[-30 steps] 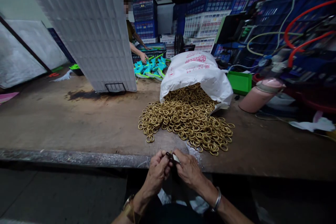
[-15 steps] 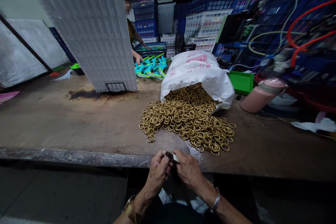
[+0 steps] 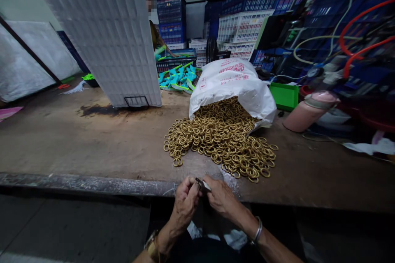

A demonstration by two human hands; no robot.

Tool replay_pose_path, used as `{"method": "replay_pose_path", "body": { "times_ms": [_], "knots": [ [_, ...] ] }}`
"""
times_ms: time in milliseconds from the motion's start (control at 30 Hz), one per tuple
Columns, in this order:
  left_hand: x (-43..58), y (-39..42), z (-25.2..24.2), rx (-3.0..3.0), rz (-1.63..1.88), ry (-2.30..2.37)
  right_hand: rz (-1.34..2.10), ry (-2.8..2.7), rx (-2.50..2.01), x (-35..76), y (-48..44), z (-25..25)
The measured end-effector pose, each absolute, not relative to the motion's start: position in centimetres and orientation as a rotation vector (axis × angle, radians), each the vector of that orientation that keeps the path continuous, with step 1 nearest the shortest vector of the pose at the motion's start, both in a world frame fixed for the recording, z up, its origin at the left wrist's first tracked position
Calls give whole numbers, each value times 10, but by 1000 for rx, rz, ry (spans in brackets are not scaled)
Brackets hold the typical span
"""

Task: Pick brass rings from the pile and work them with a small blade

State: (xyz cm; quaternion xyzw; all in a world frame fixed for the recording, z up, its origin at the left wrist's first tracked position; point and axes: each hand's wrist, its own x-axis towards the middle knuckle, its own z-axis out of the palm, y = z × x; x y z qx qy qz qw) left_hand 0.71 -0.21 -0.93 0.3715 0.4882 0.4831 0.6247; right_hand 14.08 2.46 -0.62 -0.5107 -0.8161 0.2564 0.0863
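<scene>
My right hand [image 3: 220, 195] is closed around a small tool with a dark, narrow end and a pale handle [image 3: 206, 186]; its exact kind is unclear. Its dark end reaches the fingertips of my left hand [image 3: 187, 197]. Those fingers are pinched together, and whatever they hold is too small and hidden to name. Both hands are close together at the table's front edge. Just beyond them lies a heap of gold-coloured rings [image 3: 222, 139], spilling from the mouth of a white sack [image 3: 230, 76] with red print.
A tall white padded panel [image 3: 108, 41] stands on the wooden table [image 3: 61, 139] at left. Behind it a person [image 3: 154, 35] is beside turquoise and green pieces [image 3: 179, 77]. A pink bottle [image 3: 310, 111] and a green tray [image 3: 283, 95] are at right, with stacked crates [image 3: 237, 26] behind.
My hands stay in nearly the same place, with the tool tilting slightly at the left fingertips. The other person's hand has lifted from the turquoise pieces toward the basket behind, with something green near it.
</scene>
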Motion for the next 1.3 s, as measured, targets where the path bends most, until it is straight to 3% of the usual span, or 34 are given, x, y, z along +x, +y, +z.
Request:
{"method": "replay_pose_path", "body": {
  "times_ms": [233, 367, 933, 1300],
  "knots": [
    [3, -23, 13, 880, 1108, 1001, 510, -2529, -1686, 130, 44, -2],
    [-4, -22, 22, 587, 1135, 822, 508, -2446, -1625, 103, 59, -5],
    [-38, -6, -6, 71, 1196, 829, 453, -2304, -1635, 64, 87, -11],
    [-7, 7, -8, 751, 1087, 1185, 773, -2070, -1297, 120, 42, -5]
  ]
}}
